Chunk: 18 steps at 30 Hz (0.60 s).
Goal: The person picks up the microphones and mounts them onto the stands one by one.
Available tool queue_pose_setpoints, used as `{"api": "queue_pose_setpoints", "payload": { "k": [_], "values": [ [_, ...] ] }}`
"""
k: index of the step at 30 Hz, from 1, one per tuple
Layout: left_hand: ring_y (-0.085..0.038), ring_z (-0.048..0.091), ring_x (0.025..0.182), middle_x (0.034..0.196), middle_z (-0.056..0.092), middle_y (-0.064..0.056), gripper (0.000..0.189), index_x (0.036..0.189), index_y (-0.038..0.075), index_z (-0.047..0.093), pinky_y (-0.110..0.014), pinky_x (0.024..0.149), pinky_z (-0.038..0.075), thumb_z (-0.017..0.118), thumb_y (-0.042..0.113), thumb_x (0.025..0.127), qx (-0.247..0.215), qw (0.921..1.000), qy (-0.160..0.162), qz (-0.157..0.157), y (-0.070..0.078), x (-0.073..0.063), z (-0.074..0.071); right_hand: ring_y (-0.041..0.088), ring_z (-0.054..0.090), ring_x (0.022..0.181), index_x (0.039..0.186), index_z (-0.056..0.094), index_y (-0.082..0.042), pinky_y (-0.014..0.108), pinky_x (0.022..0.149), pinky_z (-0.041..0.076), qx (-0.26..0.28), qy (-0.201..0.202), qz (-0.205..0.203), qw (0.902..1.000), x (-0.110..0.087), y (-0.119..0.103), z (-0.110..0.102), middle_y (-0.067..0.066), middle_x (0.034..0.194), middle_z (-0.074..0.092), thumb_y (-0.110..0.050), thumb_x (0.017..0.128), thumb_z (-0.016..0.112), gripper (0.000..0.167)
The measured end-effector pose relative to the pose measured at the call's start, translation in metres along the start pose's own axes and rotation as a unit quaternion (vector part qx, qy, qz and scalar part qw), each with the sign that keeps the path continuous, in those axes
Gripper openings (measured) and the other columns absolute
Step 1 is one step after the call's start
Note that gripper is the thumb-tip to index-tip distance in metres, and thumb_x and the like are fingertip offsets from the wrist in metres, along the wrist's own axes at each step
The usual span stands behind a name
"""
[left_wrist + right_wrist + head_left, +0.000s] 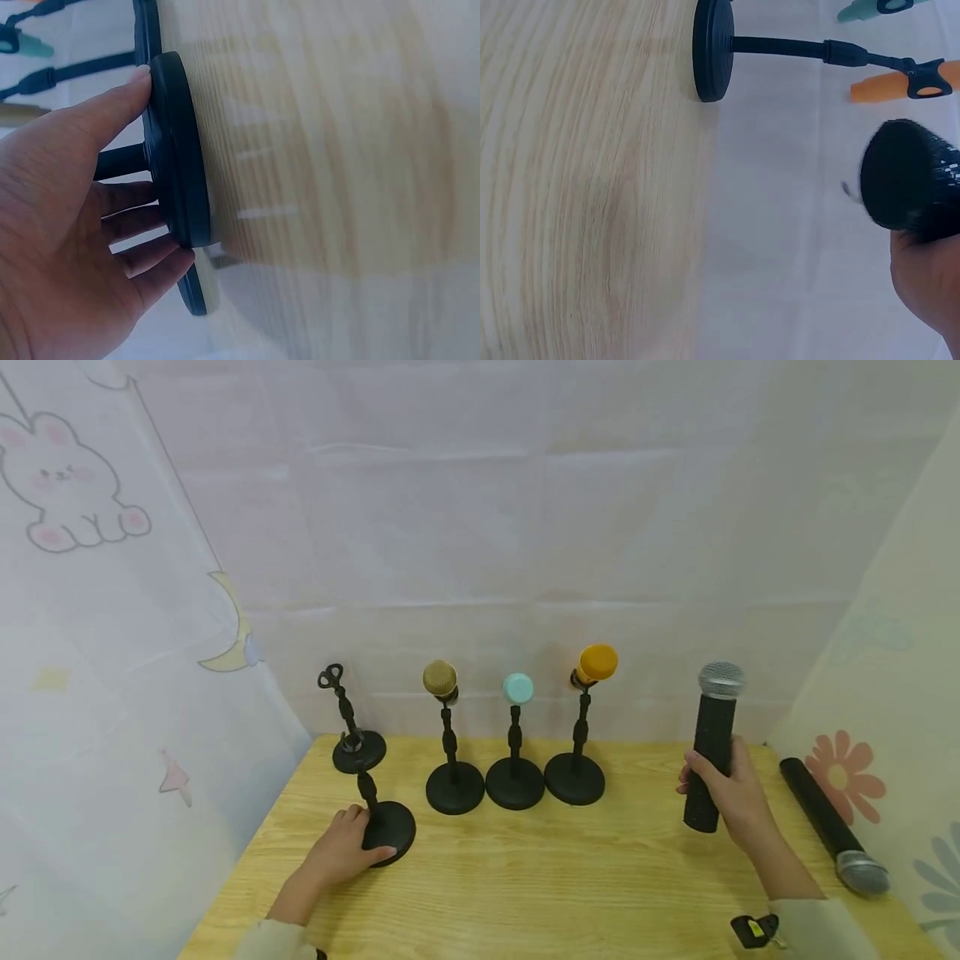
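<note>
At the table's front left, my left hand (341, 852) grips the round base of a black microphone stand (393, 827). In the left wrist view the thumb lies on one side of this base (180, 150) and the fingers on the other, with the post between them. My right hand (738, 793) holds a black microphone (714, 735) by its handle, raised at the right with its silver mesh head up. The right wrist view catches the microphone's dark bottom end (896, 176) and part of the hand (926, 277).
Behind the left hand stands a bare black stand (360, 752). To its right, three stands carry a gold microphone (439, 679), a light blue one (517, 688) and an orange one (598, 662). Another black microphone (821, 810) lies along the table's right edge. Cloth walls (480, 527) enclose the table.
</note>
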State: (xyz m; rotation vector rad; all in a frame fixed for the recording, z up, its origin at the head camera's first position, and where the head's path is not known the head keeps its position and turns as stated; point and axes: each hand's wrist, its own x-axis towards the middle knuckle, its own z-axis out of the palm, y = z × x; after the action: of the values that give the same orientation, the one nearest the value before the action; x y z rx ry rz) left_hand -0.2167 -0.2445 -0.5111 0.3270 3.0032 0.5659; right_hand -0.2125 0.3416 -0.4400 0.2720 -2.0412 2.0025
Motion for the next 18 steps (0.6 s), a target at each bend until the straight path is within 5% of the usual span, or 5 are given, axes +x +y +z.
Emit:
{"api": "queue_pose_setpoints", "payload": {
  "k": [6,13,18],
  "values": [
    [-0.044,0.043,0.133,0.143,0.046,-0.026,0.090,0.143,-0.012,0.048,-0.057,0.103,0.045,0.073,0.055,0.088,0.009,0.9999,-0.005,0.007,0.013,0.002,0.006,0.019,0.069,0.061,0.124,0.035,-0.017,0.032,0.056,0.058,0.016,0.001,-0.007,0.9999,0.000,-0.005,0.007,0.003,0.081,0.068,-0.006,0.102,0.059,0.035],
    [-0.043,0.041,0.135,0.145,0.045,-0.025,0.088,0.143,-0.011,0.049,-0.056,0.104,0.044,0.072,0.055,0.089,0.008,0.9996,-0.015,0.020,0.026,0.000,0.010,0.019,0.066,0.062,0.120,0.054,-0.016,0.028,0.060,0.055,-0.040,0.020,0.005,0.9990,-0.002,-0.003,0.011,0.003,0.073,0.067,-0.010,0.101,0.064,0.022],
    [-0.040,0.041,0.136,0.146,0.045,-0.023,0.090,0.144,-0.009,0.049,-0.055,0.103,0.046,0.073,0.057,0.088,0.009,0.9992,-0.027,0.029,0.034,0.001,0.016,0.017,0.066,0.067,0.121,0.052,-0.012,0.028,0.064,0.055,0.003,0.014,-0.027,0.9995,-0.003,-0.003,0.014,0.002,0.082,0.066,-0.002,0.100,0.061,0.025]
  ]
}}
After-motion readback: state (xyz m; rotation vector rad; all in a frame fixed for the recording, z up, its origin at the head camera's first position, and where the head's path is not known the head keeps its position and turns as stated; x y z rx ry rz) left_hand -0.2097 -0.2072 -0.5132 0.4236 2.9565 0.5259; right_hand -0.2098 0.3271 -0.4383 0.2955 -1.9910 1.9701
